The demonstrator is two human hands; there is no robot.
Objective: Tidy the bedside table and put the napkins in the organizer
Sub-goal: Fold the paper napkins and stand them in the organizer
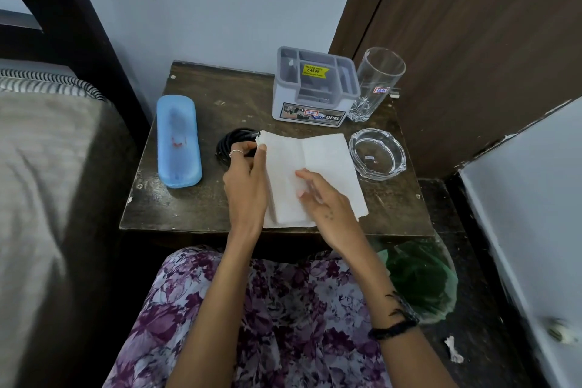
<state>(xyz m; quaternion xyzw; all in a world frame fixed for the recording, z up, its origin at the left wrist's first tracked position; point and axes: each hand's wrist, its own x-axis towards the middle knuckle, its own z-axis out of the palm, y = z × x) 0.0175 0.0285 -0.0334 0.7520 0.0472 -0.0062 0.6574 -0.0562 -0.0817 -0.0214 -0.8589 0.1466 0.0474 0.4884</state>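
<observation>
Head view: left hand [248,179] pinches napkin [327,164].

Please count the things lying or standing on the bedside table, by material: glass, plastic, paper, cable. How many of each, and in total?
Glass: 2, the tumbler and the ashtray
Plastic: 2, the grey organizer and the blue case
Paper: 1 napkin
Cable: 1 black coil
Total: 6

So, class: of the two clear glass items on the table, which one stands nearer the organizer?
The tall drinking glass, right beside the organizer; the low ashtray sits further forward.
</observation>
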